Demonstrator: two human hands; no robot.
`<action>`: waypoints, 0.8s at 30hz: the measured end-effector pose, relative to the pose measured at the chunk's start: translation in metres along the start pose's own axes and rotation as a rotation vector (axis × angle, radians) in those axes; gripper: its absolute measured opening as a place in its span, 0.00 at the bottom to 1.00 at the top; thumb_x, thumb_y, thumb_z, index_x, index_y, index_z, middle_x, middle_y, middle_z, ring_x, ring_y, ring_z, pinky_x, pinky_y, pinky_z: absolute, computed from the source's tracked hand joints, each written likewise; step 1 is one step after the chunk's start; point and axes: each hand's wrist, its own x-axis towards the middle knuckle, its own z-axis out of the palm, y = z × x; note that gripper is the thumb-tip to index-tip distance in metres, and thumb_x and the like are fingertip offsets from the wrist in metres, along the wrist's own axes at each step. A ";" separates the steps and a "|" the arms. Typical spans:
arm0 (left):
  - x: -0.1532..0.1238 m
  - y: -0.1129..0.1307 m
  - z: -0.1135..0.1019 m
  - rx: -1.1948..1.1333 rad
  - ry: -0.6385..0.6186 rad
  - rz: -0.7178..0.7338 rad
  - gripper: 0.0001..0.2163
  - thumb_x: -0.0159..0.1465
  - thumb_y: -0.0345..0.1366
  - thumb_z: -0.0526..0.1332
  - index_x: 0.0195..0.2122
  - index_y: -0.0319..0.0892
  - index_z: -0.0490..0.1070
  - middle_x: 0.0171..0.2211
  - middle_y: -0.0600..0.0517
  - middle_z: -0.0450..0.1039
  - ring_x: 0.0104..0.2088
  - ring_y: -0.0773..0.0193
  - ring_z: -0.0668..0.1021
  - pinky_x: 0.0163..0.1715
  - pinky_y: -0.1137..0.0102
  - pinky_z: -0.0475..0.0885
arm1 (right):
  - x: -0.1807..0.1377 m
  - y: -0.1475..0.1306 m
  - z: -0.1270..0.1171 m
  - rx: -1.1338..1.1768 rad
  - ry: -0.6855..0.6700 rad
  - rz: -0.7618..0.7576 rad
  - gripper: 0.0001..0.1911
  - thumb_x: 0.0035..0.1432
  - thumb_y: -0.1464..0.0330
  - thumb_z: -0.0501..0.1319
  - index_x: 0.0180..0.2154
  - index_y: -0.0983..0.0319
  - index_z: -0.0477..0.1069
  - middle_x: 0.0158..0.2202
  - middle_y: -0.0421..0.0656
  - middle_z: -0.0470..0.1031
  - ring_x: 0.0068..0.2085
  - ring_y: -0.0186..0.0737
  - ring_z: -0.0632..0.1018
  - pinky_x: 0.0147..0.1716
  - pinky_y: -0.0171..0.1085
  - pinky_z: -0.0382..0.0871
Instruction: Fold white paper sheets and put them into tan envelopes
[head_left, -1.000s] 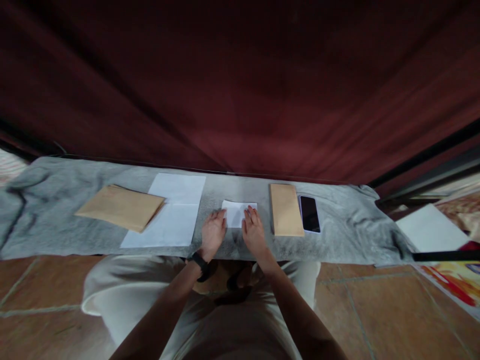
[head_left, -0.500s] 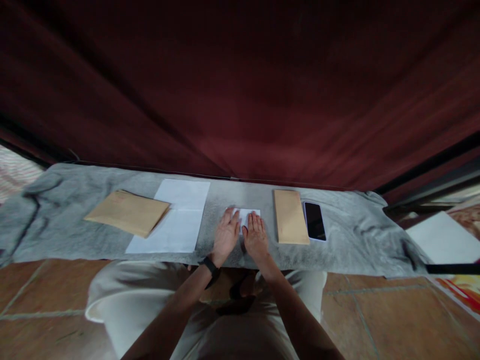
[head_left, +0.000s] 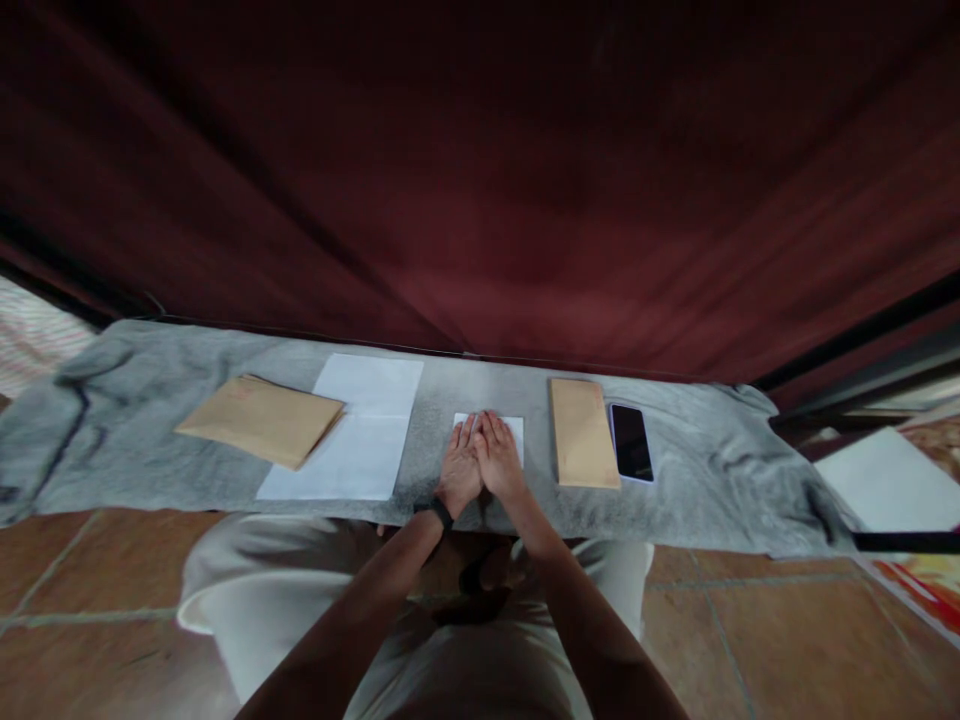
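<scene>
A small folded white paper (head_left: pixel 514 432) lies on a grey cloth (head_left: pixel 705 480), mostly covered by my hands. My left hand (head_left: pixel 459 467), with a black band on its wrist, lies flat on the paper, fingers stretched out. Beside it and touching it, my right hand (head_left: pixel 498 462) rests flat on the same paper. Neither hand grips anything.
Left of my hands lie a white sheet (head_left: pixel 356 430) and a brown envelope (head_left: pixel 261 420) overlapping its edge. To the right sit another brown envelope (head_left: pixel 582 433) and a dark phone (head_left: pixel 631 442). A dark red curtain (head_left: pixel 480 180) hangs behind. Tiled floor (head_left: pixel 750 630) lies below; a white sheet (head_left: pixel 885 480) is far right.
Both hands slid together over the folded paper; they were apart at its edges, and now lie side by side covering most of it. The view shifted slightly.
</scene>
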 end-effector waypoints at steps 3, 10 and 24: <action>0.000 -0.001 0.002 0.000 0.017 -0.009 0.29 0.72 0.31 0.46 0.74 0.40 0.48 0.74 0.44 0.51 0.74 0.54 0.54 0.72 0.53 0.51 | -0.004 0.004 0.002 -0.101 -0.001 0.021 0.28 0.76 0.66 0.39 0.68 0.69 0.60 0.70 0.53 0.62 0.72 0.45 0.60 0.71 0.51 0.51; -0.006 -0.011 -0.004 -0.027 0.035 -0.088 0.27 0.74 0.35 0.42 0.73 0.35 0.52 0.73 0.43 0.52 0.74 0.55 0.52 0.72 0.55 0.51 | -0.013 0.020 0.001 -0.264 0.043 -0.019 0.28 0.75 0.65 0.43 0.69 0.71 0.59 0.70 0.57 0.61 0.71 0.49 0.61 0.69 0.53 0.53; -0.019 -0.024 -0.012 0.001 0.042 -0.226 0.28 0.75 0.38 0.42 0.73 0.32 0.51 0.73 0.41 0.51 0.74 0.55 0.53 0.72 0.55 0.50 | -0.031 0.040 -0.004 -0.405 0.114 0.037 0.33 0.75 0.60 0.46 0.69 0.78 0.54 0.70 0.64 0.58 0.70 0.56 0.61 0.68 0.54 0.55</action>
